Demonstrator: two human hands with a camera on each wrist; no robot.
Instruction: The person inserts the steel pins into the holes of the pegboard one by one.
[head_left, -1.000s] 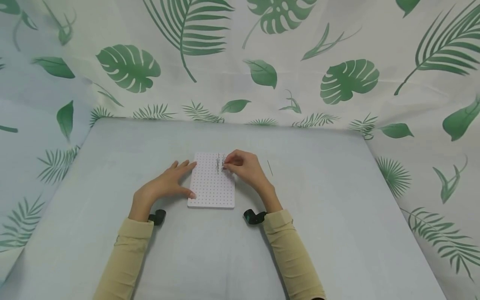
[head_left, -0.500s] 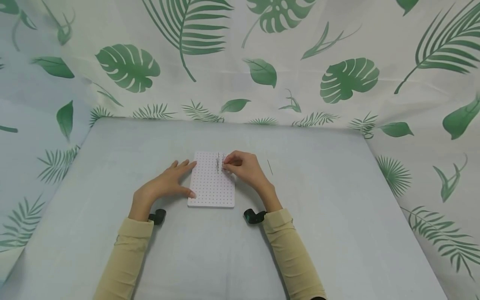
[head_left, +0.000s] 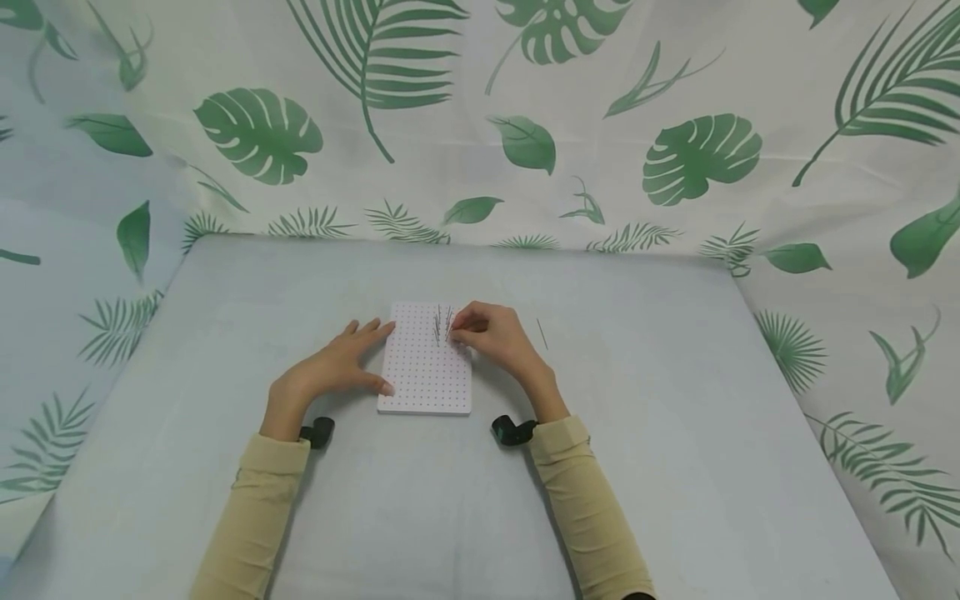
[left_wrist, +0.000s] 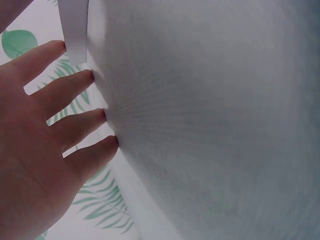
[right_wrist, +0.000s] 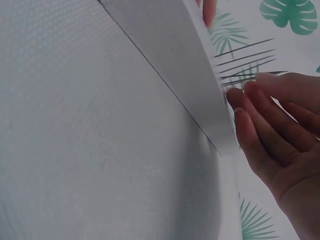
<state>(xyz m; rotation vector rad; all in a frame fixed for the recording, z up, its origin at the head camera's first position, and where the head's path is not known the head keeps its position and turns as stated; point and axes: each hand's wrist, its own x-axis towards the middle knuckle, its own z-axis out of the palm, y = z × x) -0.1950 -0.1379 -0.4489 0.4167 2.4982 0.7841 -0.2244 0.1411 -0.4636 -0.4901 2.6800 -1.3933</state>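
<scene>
A white pegboard [head_left: 423,375] with rows of small holes lies flat on the table. Several thin dark needle-like pins [head_left: 437,325] stand in two rows in its far right part; the right wrist view shows these pins [right_wrist: 245,61] in profile. My left hand [head_left: 333,362] is spread along the board's left side, thumb and fingertips at the edge; its fingers [left_wrist: 70,90] are straight. From the right, my right hand [head_left: 495,333] reaches over the board and pinches a thin dark pin between thumb and fingertips [right_wrist: 267,80], beside the standing ones. The pinched pin is mostly hidden.
One loose pin [head_left: 542,333] lies on the white table [head_left: 637,400] to the right of my right hand. A leaf-patterned cloth [head_left: 585,167] hangs behind the table and at both sides. Black wrist cameras [head_left: 513,431] sit at both cuffs.
The right fingertips have shifted very slightly to the right, beside the standing pins. The left hand and the board hold their places.
</scene>
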